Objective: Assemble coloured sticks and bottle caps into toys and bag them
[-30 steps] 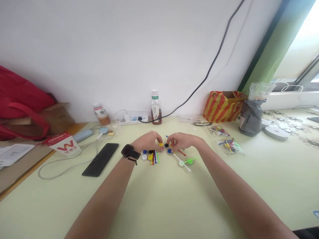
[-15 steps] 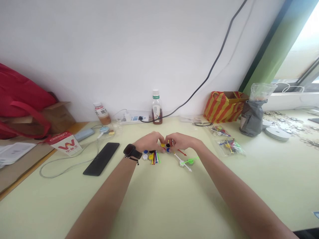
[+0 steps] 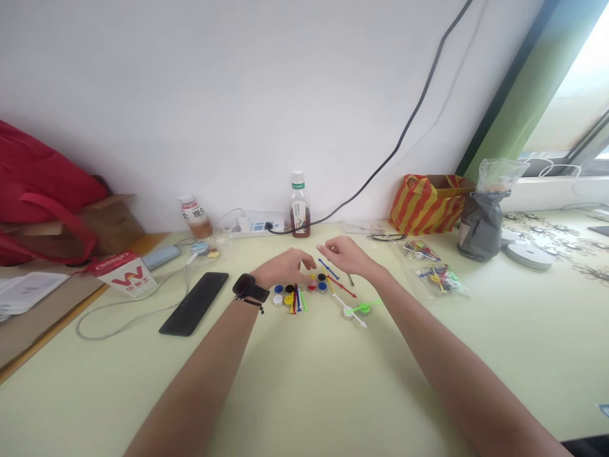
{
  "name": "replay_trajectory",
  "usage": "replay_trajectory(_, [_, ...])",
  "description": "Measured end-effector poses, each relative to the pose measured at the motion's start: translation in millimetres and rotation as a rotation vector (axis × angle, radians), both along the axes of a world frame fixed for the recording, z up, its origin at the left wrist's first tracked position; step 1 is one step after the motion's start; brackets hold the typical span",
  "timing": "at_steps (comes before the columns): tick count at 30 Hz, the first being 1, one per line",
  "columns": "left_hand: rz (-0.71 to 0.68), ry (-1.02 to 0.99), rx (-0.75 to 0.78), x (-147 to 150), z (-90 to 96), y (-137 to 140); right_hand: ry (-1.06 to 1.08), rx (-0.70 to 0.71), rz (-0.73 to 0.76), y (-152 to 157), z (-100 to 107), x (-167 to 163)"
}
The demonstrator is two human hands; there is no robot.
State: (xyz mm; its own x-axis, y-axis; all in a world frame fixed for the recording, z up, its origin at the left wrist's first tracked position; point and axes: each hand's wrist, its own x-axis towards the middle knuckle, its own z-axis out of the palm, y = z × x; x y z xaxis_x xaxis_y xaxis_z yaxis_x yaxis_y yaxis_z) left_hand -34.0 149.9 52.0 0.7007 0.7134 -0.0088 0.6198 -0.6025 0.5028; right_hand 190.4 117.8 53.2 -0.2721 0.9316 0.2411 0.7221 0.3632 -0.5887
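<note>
My left hand (image 3: 288, 266) hovers with curved fingers and thumb apart, close to a yellow round piece (image 3: 313, 277) and a red round piece (image 3: 312, 287). To the right, my right hand (image 3: 347, 255) is raised with its fingers curled together; anything inside them is hidden. Below it lie a blue arrow (image 3: 329, 269) and a red arrow (image 3: 346, 291). Black (image 3: 321, 277) and blue (image 3: 322, 287) round pieces sit between the hands. Nearer me are a white arrow spinner (image 3: 348, 312) and a green one (image 3: 364, 309). Several loose coloured arrows (image 3: 298, 301) lie beside a white disc (image 3: 277, 301).
A black phone-like slab (image 3: 193, 304) lies at left, near a red-and-white box (image 3: 124, 274). A drink bottle (image 3: 299, 206) stands at the wall beside a power strip (image 3: 259, 226). Bags of coloured parts (image 3: 440, 281), eyeglasses (image 3: 387, 238) and a striped bag (image 3: 423, 206) are at right.
My right hand has lifted up and away from the round pieces, uncovering the blue and red arrows. The left hand's fingers have come off the pieces slightly, moving a little left.
</note>
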Motion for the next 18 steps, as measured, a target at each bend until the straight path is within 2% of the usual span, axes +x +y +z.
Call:
replay_trajectory(2, [0.021, -0.018, 0.018, 0.5, 3.1, -1.3, 0.004, 0.048, -0.099, -0.6, 3.9, -0.5])
replay_trajectory(5, [0.013, -0.046, 0.036, 8.5, 11.2, -9.8, 0.027, 0.076, -0.169, -3.2, 10.2, 2.1])
replay_trajectory(8, [-0.111, -0.092, -0.009, 26.6, 19.8, -27.2, 0.087, 0.117, -0.193, -5.3, 15.7, 7.4])
replay_trajectory(10, [-0.245, -0.134, -0.067, 41.9, 21.1, -40.7, 0.133, 0.147, -0.199, -5.3, 18.2, 11.5])
replay_trajectory(12, [-0.33, -0.095, -0.09, 56.8, 16.6, -52.6, 0.187, 0.155, -0.19, -4.4, 19.7, 15.6])
replay_trajectory(18, [-0.306, 0.085, -0.015, 80.9, -7.5, -70.5, 0.358, 0.062, -0.13, -3.1, 23.0, 22.4])
